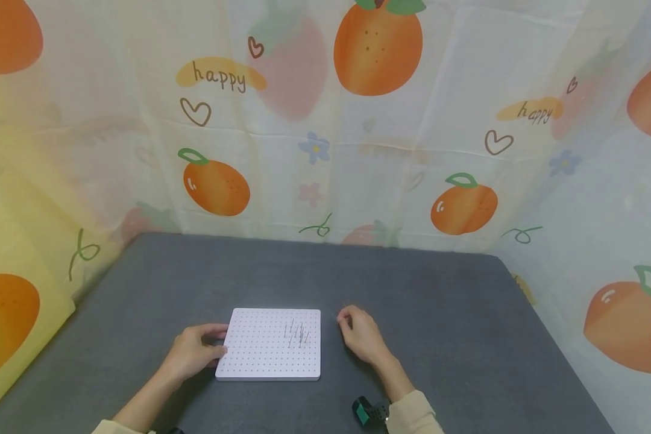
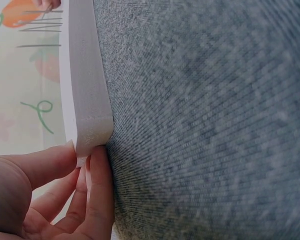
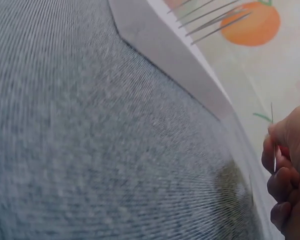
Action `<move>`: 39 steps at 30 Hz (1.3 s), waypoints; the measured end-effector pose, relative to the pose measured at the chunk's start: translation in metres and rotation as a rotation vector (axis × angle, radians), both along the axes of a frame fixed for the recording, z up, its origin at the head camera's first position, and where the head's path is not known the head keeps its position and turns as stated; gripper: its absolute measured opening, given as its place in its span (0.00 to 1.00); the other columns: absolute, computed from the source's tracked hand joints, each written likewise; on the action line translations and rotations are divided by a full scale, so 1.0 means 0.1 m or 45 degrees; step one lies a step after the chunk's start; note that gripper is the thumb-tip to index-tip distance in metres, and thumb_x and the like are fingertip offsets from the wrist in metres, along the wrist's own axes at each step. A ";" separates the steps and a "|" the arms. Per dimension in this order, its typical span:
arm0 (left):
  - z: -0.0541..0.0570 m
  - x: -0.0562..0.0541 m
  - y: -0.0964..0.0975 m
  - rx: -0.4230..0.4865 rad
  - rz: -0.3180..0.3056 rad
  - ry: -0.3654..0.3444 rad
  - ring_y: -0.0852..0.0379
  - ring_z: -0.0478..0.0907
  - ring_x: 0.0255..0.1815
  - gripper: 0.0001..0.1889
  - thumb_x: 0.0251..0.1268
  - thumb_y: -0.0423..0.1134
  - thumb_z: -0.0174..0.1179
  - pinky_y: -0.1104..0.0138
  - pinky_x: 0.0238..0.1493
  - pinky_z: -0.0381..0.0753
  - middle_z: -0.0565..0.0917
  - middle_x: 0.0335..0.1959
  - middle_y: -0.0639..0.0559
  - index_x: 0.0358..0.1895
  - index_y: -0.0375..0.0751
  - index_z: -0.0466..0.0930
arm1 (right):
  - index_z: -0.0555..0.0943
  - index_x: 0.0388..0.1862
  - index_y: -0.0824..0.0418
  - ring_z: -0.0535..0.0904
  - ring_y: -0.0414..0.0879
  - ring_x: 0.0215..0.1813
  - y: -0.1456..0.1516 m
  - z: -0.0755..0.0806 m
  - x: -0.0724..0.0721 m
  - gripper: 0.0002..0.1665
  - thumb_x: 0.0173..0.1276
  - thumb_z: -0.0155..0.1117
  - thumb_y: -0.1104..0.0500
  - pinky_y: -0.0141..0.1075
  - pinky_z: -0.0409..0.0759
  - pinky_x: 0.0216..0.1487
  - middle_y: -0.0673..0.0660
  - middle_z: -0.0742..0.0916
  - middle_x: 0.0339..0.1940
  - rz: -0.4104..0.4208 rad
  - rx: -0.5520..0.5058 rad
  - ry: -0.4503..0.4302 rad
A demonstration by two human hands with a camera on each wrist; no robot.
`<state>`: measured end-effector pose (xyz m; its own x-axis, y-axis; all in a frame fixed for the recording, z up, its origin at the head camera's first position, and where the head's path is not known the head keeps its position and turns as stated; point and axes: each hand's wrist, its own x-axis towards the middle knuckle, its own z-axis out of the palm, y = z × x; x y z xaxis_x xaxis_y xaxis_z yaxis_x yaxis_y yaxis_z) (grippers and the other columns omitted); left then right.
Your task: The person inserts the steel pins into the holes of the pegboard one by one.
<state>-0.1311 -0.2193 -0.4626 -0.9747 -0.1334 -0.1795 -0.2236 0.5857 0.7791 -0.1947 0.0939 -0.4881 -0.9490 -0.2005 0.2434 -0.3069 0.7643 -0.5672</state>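
A white pegboard (image 1: 255, 355) with rows of small holes lies flat on the dark table. Several thin metal pins (image 1: 301, 334) stand upright in its right part. My left hand (image 1: 192, 349) grips the board's left edge, and the left wrist view shows the thumb on top and fingers (image 2: 99, 185) underneath at the corner. To the right of the board, apart from it, is my right hand (image 1: 363, 334). In the right wrist view its thumb and curled fingers pinch a thin metal pin (image 3: 275, 156), held roughly upright.
The grey table (image 1: 439, 313) extends around the board. A fruit-print curtain (image 1: 380, 157) hangs behind it and along both sides. A black strap with a green patch (image 1: 362, 412) is at my right wrist.
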 end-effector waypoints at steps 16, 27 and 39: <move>0.02 0.00 -0.01 0.011 -0.022 0.014 0.56 0.79 0.30 0.24 0.50 0.27 0.62 0.62 0.29 0.83 0.80 0.46 0.35 0.54 0.29 0.73 | 0.80 0.35 0.54 0.71 0.37 0.30 0.01 0.12 0.13 0.07 0.62 0.57 0.65 0.28 0.72 0.31 0.47 0.81 0.31 0.122 -0.176 0.045; 0.01 0.00 -0.01 0.008 -0.014 0.014 0.56 0.80 0.30 0.24 0.49 0.27 0.62 0.63 0.29 0.83 0.80 0.46 0.36 0.54 0.30 0.74 | 0.76 0.31 0.51 0.67 0.35 0.24 -0.02 0.14 0.21 0.08 0.57 0.64 0.64 0.26 0.66 0.25 0.43 0.78 0.25 0.109 -0.243 0.099; -0.01 -0.01 0.00 0.012 -0.002 -0.005 0.56 0.80 0.29 0.24 0.49 0.27 0.62 0.63 0.29 0.83 0.80 0.46 0.36 0.54 0.30 0.74 | 0.79 0.29 0.53 0.66 0.34 0.24 -0.11 0.16 0.30 0.06 0.55 0.66 0.63 0.25 0.65 0.24 0.43 0.78 0.24 0.170 -0.270 0.080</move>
<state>-0.1324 -0.2198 -0.4637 -0.9741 -0.1304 -0.1849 -0.2262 0.5788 0.7835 -0.1651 0.0828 -0.4724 -0.8992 -0.2613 0.3510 -0.4369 0.5808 -0.6869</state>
